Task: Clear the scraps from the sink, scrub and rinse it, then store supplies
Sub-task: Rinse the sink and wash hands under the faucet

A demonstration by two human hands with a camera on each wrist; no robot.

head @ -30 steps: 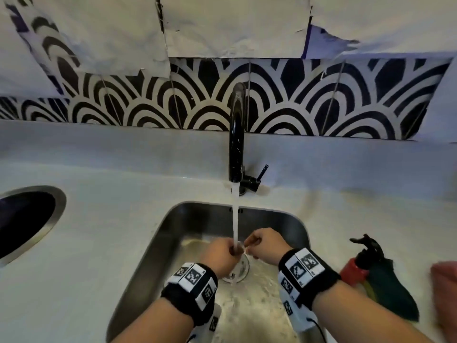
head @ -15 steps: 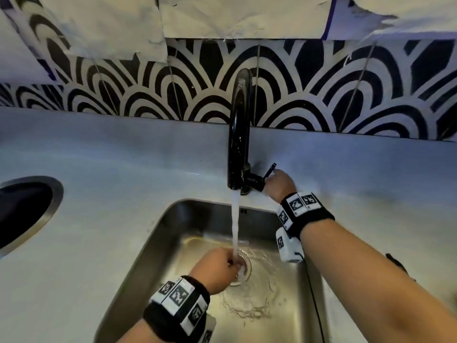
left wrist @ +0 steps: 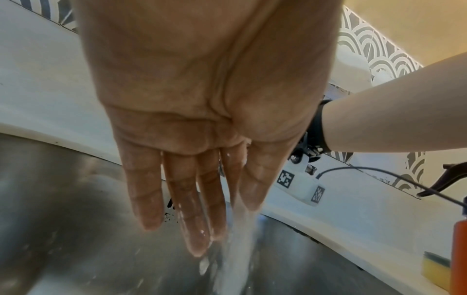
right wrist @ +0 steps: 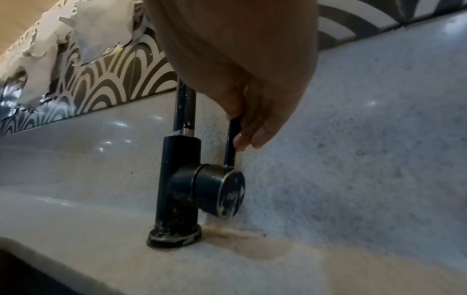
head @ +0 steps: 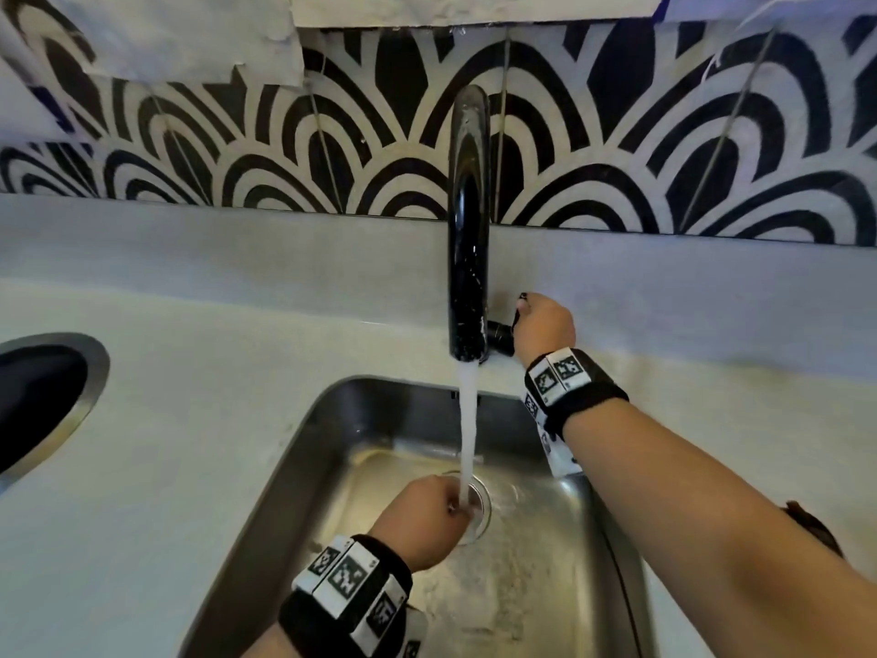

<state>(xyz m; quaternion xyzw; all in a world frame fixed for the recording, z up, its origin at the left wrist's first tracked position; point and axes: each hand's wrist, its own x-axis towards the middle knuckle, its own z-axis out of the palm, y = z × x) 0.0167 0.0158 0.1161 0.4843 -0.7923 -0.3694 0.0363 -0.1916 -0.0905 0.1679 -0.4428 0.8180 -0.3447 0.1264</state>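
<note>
Counter (head: pixel 190 420), steel sink (head: pixel 303 467): water (head: pixel 467 434) streams onto flat, empty left hand (head: pixel 422 520) over drain (head: pixel 479 510); right hand (head: pixel 543 327) pinches tap lever (right wrist: pixel 231 143).

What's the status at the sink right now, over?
Right hand holds the tap lever. Left hand open, fingers in the running water above the drain. Sink wet, no scraps seen. Nothing in the way.

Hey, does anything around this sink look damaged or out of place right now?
Yes. The white covering over the patterned backsplash tiles is torn and ragged, exposing the tiles. The black faucet has chipped, worn finish near its base, and a brownish stain spreads on the counter beside it. Otherwise water runs normally into the sink.
</note>
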